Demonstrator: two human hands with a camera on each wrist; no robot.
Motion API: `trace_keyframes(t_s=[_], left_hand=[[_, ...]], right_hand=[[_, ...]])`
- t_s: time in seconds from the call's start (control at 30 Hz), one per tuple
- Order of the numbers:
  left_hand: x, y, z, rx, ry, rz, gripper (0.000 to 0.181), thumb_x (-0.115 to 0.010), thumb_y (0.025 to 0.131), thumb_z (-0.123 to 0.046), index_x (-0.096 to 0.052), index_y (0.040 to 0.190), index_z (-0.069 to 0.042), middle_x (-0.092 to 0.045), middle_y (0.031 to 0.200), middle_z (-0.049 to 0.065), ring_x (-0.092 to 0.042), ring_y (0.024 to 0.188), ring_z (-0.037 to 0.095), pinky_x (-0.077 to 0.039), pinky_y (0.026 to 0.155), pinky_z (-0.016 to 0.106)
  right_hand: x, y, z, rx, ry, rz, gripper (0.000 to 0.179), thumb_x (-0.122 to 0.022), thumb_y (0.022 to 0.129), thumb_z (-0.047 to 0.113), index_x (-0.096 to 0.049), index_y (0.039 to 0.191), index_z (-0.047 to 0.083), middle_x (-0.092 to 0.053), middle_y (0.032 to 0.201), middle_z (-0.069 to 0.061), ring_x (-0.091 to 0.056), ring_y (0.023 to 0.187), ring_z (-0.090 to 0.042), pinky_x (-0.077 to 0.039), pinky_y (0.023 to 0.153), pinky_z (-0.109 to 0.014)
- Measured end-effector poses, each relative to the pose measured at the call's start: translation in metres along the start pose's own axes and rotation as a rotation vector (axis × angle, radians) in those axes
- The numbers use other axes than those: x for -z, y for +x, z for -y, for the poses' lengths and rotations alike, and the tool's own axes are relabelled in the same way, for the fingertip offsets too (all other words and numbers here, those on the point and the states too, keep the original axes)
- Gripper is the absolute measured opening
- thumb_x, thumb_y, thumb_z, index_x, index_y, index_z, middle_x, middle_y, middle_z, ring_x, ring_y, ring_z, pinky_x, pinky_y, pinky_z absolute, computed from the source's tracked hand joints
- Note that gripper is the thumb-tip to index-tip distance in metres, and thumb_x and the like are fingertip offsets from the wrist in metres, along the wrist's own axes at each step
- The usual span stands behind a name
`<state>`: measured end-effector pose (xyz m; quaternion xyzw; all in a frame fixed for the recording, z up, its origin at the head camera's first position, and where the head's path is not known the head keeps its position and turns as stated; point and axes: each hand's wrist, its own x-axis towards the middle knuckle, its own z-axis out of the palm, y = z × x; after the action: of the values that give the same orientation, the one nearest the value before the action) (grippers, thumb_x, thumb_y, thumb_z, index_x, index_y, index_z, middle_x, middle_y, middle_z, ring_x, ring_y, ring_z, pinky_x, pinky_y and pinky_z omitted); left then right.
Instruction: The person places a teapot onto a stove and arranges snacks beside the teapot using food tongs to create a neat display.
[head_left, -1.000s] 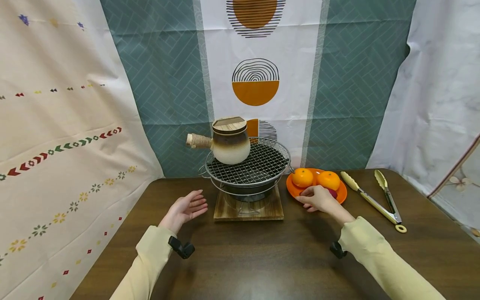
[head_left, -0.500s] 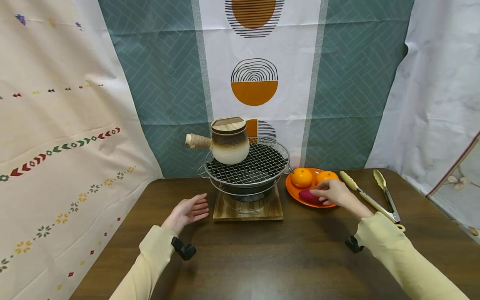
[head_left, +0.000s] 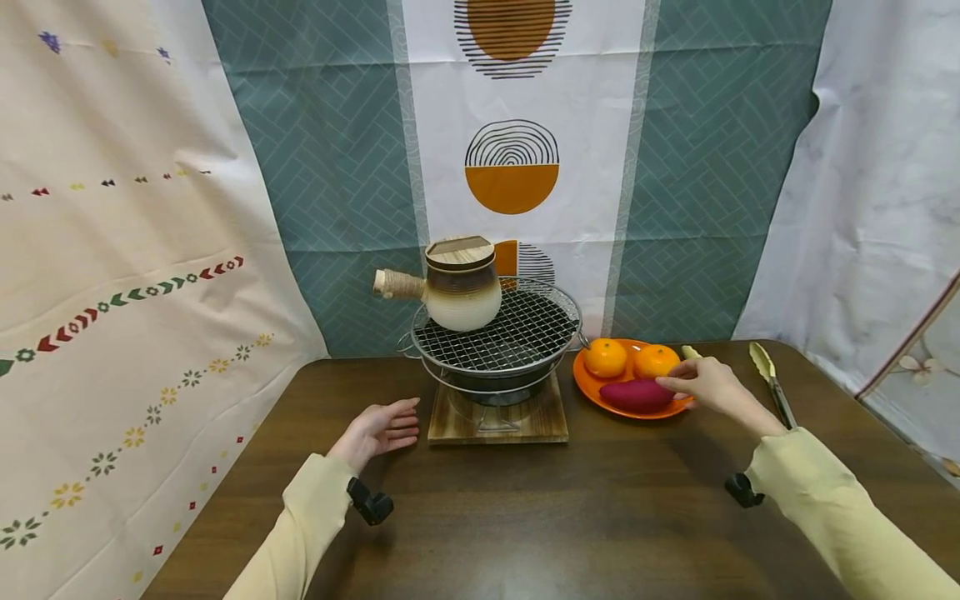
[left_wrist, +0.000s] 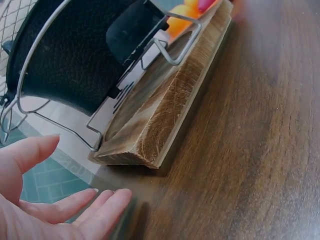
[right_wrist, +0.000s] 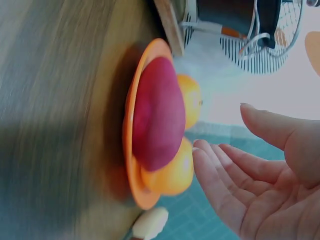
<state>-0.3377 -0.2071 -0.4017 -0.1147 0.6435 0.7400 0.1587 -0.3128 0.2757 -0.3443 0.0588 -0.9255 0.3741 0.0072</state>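
Observation:
My right hand (head_left: pixel 712 385) hovers at the right end of a purple sweet potato (head_left: pixel 637 396); in the right wrist view its thumb and fingers stand apart with nothing between them. The sweet potato lies on an orange plate (head_left: pixel 592 398) in front of two mandarins (head_left: pixel 604 358). Partly hidden behind the hand and forearm are long tongs, with one pale tip (head_left: pixel 691 352) showing. My left hand (head_left: pixel 378 433) hangs beside the left edge of a wooden board (head_left: pixel 457 427), fingers relaxed and holding nothing; the left wrist view shows it apart from the board.
A round grill (head_left: pixel 525 329) with a wire mesh stands on the board. On its mesh sits a lidded clay pot (head_left: pixel 463 296), its rope-wrapped handle pointing left. More tongs (head_left: pixel 772 379) lie at the table's right. Patterned cloths hang behind and on both sides.
My right hand has moved right, from over the plate's front to its right edge, uncovering the sweet potato and covering part of the tongs. The left hand has barely shifted.

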Motion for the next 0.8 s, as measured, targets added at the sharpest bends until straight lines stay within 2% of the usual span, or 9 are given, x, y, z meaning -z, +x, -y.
trace_keyframes(t_s=[0.33,0.5,0.67,0.8], left_hand=[[-0.004,0.002,0.003,0.018,0.015,-0.015,0.055,-0.060,0.089,-0.019,-0.037,0.129,0.010,-0.039,0.125,0.032,-0.043,0.111,0.043,-0.042,0.087,0.045],[-0.006,0.004,0.004,0.020,0.013,-0.013,0.056,-0.061,0.088,-0.018,-0.036,0.129,0.010,-0.038,0.126,0.032,-0.042,0.112,0.042,-0.042,0.086,0.045],[-0.008,0.008,0.005,0.020,0.007,0.007,0.053,-0.060,0.089,-0.015,-0.036,0.130,0.010,-0.036,0.128,0.032,-0.041,0.113,0.041,-0.043,0.086,0.043],[-0.011,0.011,0.005,0.018,0.012,0.008,0.048,-0.060,0.088,-0.013,-0.041,0.126,0.010,-0.040,0.125,0.031,-0.046,0.108,0.039,-0.043,0.085,0.043]], right_hand=[[0.013,-0.004,-0.025,0.019,-0.026,-0.055,0.068,-0.064,0.084,0.035,-0.040,0.118,-0.019,-0.051,0.105,-0.035,-0.063,0.070,-0.028,-0.052,0.060,-0.037],[0.019,-0.006,-0.035,0.040,-0.081,-0.071,0.063,-0.063,0.086,0.030,-0.042,0.115,-0.021,-0.052,0.101,-0.034,-0.061,0.066,-0.025,-0.052,0.058,-0.033],[0.029,-0.012,-0.046,0.025,-0.182,-0.088,0.064,-0.061,0.086,0.037,-0.045,0.112,-0.019,-0.054,0.100,-0.032,-0.059,0.067,-0.024,-0.050,0.058,-0.031],[0.037,-0.017,-0.058,0.003,-0.225,-0.094,0.066,-0.059,0.086,0.041,-0.046,0.112,-0.018,-0.054,0.101,-0.033,-0.059,0.070,-0.029,-0.050,0.058,-0.034]])
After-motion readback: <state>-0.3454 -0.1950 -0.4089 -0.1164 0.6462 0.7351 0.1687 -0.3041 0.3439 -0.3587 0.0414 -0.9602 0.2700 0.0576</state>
